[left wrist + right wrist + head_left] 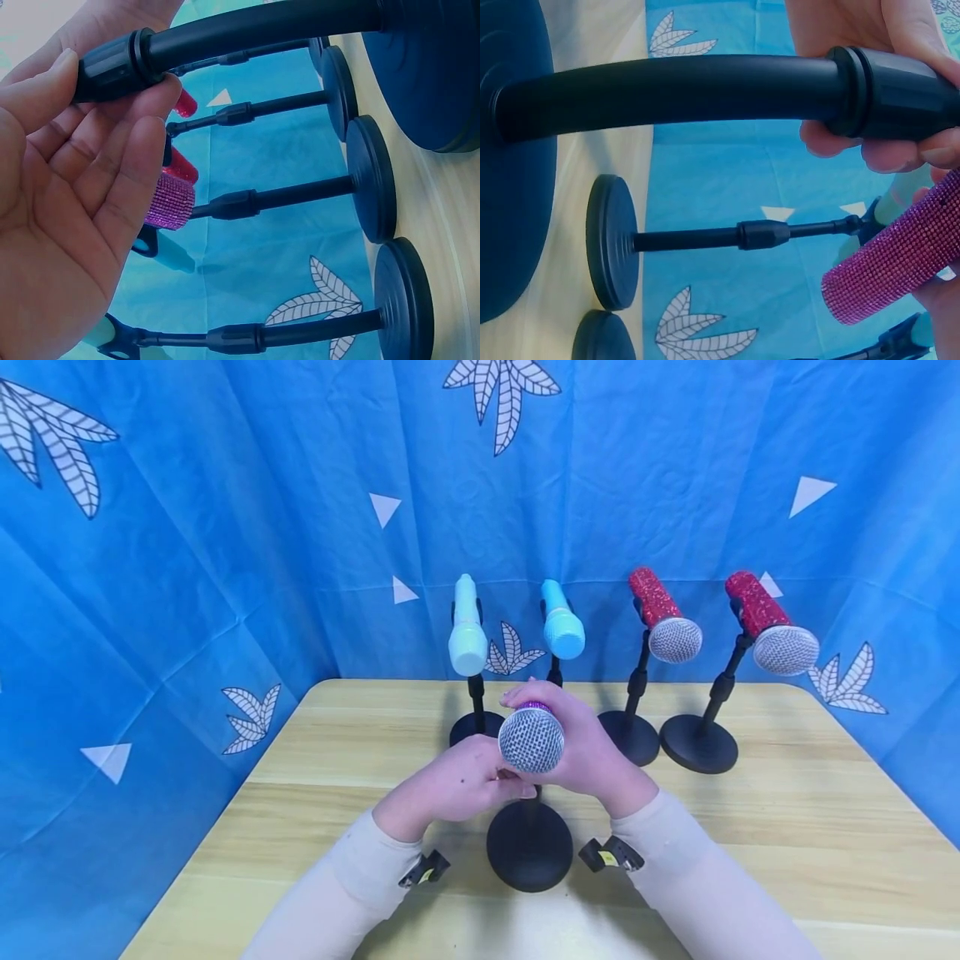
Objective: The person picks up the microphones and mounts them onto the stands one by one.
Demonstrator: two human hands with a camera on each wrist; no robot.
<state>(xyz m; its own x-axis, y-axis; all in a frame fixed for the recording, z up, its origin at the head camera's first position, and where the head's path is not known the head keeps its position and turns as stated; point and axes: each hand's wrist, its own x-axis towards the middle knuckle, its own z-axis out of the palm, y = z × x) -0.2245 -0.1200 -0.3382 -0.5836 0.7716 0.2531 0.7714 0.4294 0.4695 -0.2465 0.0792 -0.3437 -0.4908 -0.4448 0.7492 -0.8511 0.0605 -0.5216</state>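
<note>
A microphone with a silver mesh head point(531, 740) and a purple rhinestone handle point(892, 255) tilts over a black desk stand point(529, 847). My right hand point(581, 739) grips the microphone around its handle. Just below, my left hand point(461, 781) pinches the stand's ribbed collar point(112, 66) between thumb and fingers. The stand's round base rests on the table, and its pole rises to the collar. In the head view both hands hide the upper pole and most of the handle.
Behind stand two light blue microphones point(468, 639) point(562, 627) and two red glitter microphones point(660, 610) point(765, 618), each on a black stand. They line the back of the wooden table point(315, 760). A blue patterned curtain point(300, 527) hangs behind and at the sides.
</note>
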